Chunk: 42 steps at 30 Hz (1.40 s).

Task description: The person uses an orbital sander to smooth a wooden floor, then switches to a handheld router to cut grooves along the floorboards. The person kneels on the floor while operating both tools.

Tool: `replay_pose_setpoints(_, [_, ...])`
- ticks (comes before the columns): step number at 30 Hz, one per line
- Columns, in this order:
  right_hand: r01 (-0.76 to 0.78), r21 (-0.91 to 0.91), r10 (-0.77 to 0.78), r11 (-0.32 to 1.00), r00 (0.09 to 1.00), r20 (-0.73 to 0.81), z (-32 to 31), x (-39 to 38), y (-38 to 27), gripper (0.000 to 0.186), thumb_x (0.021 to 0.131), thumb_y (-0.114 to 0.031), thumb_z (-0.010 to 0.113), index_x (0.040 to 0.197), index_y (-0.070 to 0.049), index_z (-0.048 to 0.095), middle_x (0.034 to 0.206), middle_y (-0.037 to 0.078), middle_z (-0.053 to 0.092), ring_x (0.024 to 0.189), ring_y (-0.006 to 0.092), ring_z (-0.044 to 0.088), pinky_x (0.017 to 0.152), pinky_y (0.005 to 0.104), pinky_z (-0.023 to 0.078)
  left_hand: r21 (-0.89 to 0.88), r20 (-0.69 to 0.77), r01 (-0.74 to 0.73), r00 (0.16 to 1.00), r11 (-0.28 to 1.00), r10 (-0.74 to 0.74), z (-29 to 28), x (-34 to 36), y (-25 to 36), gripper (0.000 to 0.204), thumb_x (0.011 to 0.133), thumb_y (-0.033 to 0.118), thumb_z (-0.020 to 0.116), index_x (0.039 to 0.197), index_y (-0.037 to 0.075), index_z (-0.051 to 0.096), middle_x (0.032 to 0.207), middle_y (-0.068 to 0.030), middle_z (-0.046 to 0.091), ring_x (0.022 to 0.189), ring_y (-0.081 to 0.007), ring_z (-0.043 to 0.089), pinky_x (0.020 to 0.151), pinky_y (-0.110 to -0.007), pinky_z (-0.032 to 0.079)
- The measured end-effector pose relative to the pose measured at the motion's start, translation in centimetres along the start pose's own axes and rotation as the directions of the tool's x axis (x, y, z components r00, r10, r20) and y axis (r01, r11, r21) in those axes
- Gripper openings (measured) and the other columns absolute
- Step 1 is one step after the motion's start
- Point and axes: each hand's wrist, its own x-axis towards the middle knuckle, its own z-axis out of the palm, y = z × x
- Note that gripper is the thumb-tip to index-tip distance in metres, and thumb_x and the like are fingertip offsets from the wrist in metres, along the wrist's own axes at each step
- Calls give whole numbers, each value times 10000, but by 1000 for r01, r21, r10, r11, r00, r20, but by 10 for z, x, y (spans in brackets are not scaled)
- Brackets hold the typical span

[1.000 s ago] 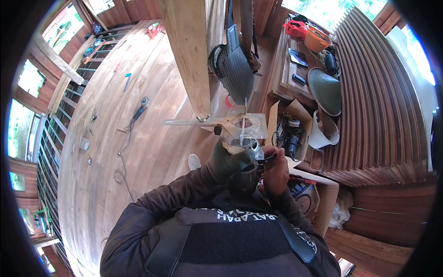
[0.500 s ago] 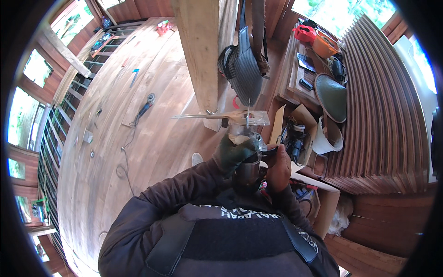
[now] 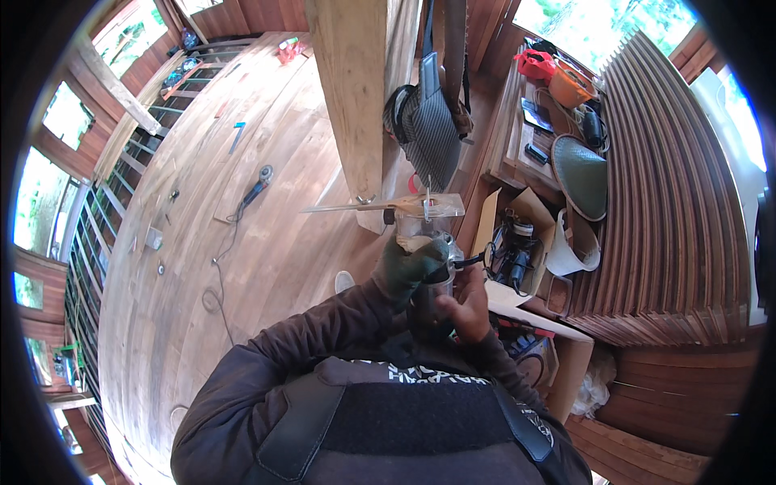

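Observation:
A trim router (image 3: 440, 252) with a clear base is held up in front of my chest, its base plate (image 3: 443, 205) uppermost and a thin bit standing above it. A flat, tapering wooden piece (image 3: 356, 207) with a wing nut reaches left from the base. My left hand (image 3: 404, 263), in a dark green glove, is closed round the router. My bare right hand (image 3: 467, 305) is at the right of the router's lower body, thumb against it; some of its fingers are hidden. A black bar-like part (image 3: 469, 261) sticks out to the right above these fingers.
A wooden post (image 3: 349, 97) stands ahead, with a bag (image 3: 428, 133) hanging beside it. An angle grinder (image 3: 260, 184) with its cord lies on the plank floor. At right are an open tool box (image 3: 517, 242), a white bucket (image 3: 575, 246), a conical hat (image 3: 580, 174) and stacked boards (image 3: 663, 210).
My right hand has let go of the black part and moved down and left against the router's body. The router has shifted slightly left; my left hand keeps its grip.

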Motion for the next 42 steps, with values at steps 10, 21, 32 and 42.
replay_pose_setpoints(10, [-218, -123, 233, 968, 964, 127, 0, 3, -3, 857, 799, -475, 903, 1359, -8, 452, 1233, 136, 611, 1159, 216, 595, 1008, 375, 485, 42, 11, 32, 999, 999, -32, -6, -2, 1, 445, 940, 233, 768, 1308, 44, 604, 1112, -37, 691, 962, -135, 683, 838, -315, 588])
replay_pose_setpoints(21, [-204, -153, 224, 967, 966, 126, 1, 1, -8, 824, 807, -464, 896, 1341, -12, 461, 1212, 133, 618, 1131, 209, 603, 980, 366, 495, 86, 28, 50, 998, 995, -52, -5, -5, 3, 531, 940, 303, 766, 1361, 37, 582, 1166, -47, 684, 1020, -149, 680, 883, -338, 590])
replay_pose_setpoints(32, [-204, -176, 227, 963, 967, 118, 2, -2, -12, 802, 801, -430, 892, 1341, -8, 474, 1224, 148, 630, 1137, 227, 613, 984, 381, 497, 84, 7, 23, 1000, 996, -24, -5, -6, -1, 478, 976, 303, 740, 1343, 31, 597, 1168, -53, 698, 1016, -150, 693, 883, -341, 596])
replay_pose_setpoints(42, [-109, -295, 147, 949, 983, 112, -2, -1, -14, 828, 782, -464, 893, 1354, -9, 502, 1217, 190, 676, 1129, 264, 664, 977, 416, 519, 65, -15, 64, 998, 996, -63, -2, -8, 1, 461, 986, 299, 747, 1334, 34, 602, 1150, -58, 707, 1008, -148, 698, 891, -342, 595])
